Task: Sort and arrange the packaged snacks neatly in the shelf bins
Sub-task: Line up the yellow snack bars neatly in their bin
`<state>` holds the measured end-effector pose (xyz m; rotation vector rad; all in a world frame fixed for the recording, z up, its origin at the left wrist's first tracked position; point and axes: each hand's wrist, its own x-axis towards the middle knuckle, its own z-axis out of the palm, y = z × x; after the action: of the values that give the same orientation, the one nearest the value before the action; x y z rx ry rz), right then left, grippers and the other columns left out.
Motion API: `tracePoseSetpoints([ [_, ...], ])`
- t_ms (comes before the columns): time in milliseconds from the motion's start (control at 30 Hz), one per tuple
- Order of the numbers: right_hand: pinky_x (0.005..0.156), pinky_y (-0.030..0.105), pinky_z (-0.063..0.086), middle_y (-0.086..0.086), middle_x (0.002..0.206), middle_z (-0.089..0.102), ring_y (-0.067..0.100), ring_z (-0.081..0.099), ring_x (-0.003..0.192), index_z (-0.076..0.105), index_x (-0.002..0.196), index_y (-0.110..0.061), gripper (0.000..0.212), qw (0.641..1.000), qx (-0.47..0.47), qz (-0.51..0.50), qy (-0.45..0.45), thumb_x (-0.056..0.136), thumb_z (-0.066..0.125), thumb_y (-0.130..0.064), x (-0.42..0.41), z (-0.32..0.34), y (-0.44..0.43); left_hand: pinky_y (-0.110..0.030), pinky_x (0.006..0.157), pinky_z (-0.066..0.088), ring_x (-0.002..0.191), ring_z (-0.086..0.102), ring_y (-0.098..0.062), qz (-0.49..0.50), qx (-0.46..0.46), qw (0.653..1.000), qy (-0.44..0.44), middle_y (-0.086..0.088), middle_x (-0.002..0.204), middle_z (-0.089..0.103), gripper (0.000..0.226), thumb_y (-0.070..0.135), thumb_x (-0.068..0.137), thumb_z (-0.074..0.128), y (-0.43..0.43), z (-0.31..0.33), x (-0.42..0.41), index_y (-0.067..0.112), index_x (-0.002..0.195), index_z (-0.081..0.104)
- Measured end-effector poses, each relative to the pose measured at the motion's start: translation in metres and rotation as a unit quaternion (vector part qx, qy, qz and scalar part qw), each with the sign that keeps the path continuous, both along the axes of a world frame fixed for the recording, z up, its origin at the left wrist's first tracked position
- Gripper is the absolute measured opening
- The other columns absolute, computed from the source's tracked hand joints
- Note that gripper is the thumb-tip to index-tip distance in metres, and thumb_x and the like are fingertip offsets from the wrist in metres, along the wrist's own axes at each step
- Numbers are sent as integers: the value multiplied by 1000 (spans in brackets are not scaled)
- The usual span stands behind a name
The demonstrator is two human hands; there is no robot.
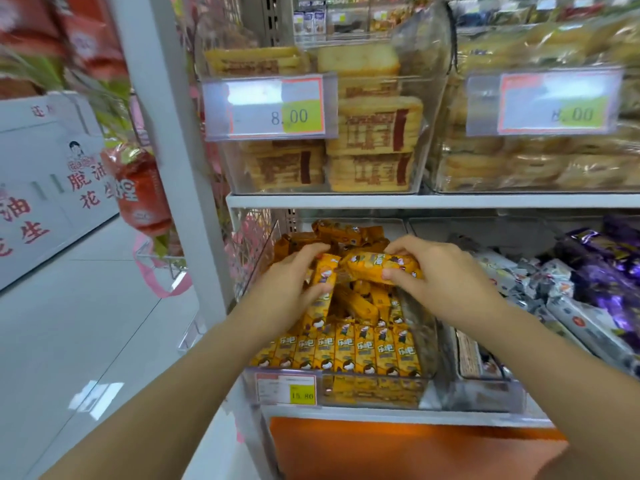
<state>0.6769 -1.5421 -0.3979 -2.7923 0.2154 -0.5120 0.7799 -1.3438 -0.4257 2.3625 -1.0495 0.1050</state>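
The left hand (294, 282) is gripping one yellow packet (325, 271) lengthwise and the right hand (443, 275) is pinching a second packet (379, 266) crosswise, both hovering over the middle of the clear bin (427, 393). A tidy row (346, 351) is standing against the bin's front wall, a loose heap (346, 233) is crowding the back, and open room is showing below the upper shelf edge (450, 201).

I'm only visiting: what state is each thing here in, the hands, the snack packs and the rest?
left hand, gripping a yellow snack pack that points away from the person.
right hand, pinching a second yellow pack, held crosswise.
front row of yellow packs, upright, side by side.
back packs, loosely piled.
grey-wrapped snacks, jumbled in the next bin.
toast packs, stacked flat on the shelf above.
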Motion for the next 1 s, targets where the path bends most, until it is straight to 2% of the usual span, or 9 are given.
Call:
tracePoseSetpoints([
  [167,74,20,38,-18,103,53,2,51,91,57,90,-40,15,977,112,138,119,87,65,-28,13,-4,23,-41,97,44,121,46,-29,32,175,984,-4,-9,140,35,53,29,95,53,23,-10,-5,25,143,30],
  [267,78,19,37,-20,99,50,2,49,97,56,82,-40,22,957,134,190,175,86,66,-21,24,-13,37,-44,90,48,117,51,-33,51,251,966,-25,-12,137,33,55,19,96,52,27,-23,-5,26,144,26],
  [467,52,8,37,-9,98,48,-6,54,60,52,117,-29,35,935,248,162,194,89,61,-10,42,-43,55,-43,88,49,119,52,-32,68,424,900,-79,-10,134,36,44,-5,90,44,25,-22,-17,10,132,45],
  [567,77,22,46,-2,125,49,11,62,94,46,127,-23,47,957,211,104,168,86,67,-19,48,-59,62,-42,96,42,112,56,-32,37,483,857,-175,-10,123,54,36,-5,91,42,30,-12,-24,6,123,53],
  [633,82,25,46,2,129,50,17,59,103,49,128,-20,47,958,210,97,171,86,68,-20,50,-67,69,-43,110,25,111,56,-30,2,488,839,-238,-8,115,62,38,-1,91,42,37,-7,-25,11,126,50],
  [700,74,23,48,5,118,60,16,62,96,53,127,-17,45,945,239,119,189,85,68,-15,52,-72,77,-42,115,15,109,57,-29,-17,473,840,-267,-7,115,63,45,-1,90,41,44,-5,-26,13,132,44],
  [833,52,12,43,4,73,65,3,61,61,58,120,-13,41,933,279,139,179,83,65,0,55,-80,83,-38,114,20,116,54,-28,-41,429,868,-246,-5,140,43,58,-1,91,40,47,-10,-28,18,145,30],
  [900,68,28,55,9,86,68,19,68,76,59,115,-17,35,927,304,139,169,85,63,0,56,-81,77,-37,108,32,116,54,-28,-52,409,886,-214,-2,144,40,59,-1,91,40,47,-15,-27,21,145,32],
  [1000,87,48,51,-4,123,52,33,64,98,53,124,-27,44,919,307,166,184,88,60,-2,56,-78,72,-35,92,44,116,53,-26,-59,359,920,-147,3,146,38,67,-6,88,43,47,-19,-23,29,145,32],
])
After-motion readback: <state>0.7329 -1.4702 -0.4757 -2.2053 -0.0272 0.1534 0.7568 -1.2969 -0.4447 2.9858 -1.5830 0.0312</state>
